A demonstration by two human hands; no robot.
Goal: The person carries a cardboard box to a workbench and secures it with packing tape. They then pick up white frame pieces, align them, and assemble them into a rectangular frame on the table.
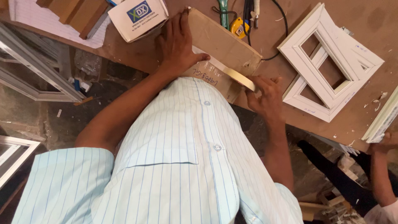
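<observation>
Flat brown cardboard package (222, 45) pinned at the bench edge.
It is pressed under the spread left hand (177, 43); a roll of cream tape (241, 79) is gripped in the closed right hand (265, 97), just beside.

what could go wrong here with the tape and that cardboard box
The right hand stretches the tape taut off the cardboard box; it could twist or stick crooked. Only the left hand pins the box, which overhangs the table edge, so it might slip. The co-worker's hand works close by.
</observation>
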